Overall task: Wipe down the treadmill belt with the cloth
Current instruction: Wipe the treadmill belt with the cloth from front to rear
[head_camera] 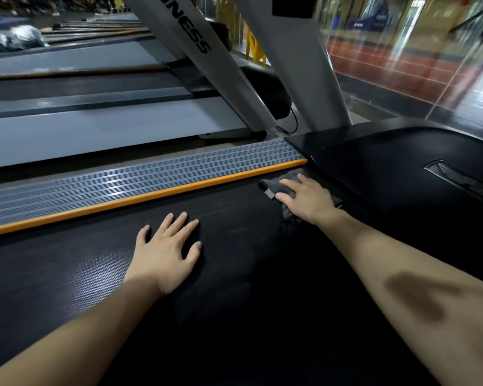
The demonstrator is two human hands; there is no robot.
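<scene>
From the head camera, we look down along the black textured treadmill belt, both our bare forearms stretched out over it. Our left hand lies flat on the belt, palm down, fingers straight and slightly spread, holding nothing. Our right hand presses down on the crumpled dark grey cloth, fingers extended over it rather than curled round it; a small pale tag shows at the cloth's near edge. The cloth sits at the far end of the belt, just beside the orange edge strip and close against the glossy black motor cover. Beyond the strip runs the ribbed grey side rail. A white slanted upright rises behind the cover, and a neighbouring grey treadmill stands to our left. Glass panels at upper right reflect light.
</scene>
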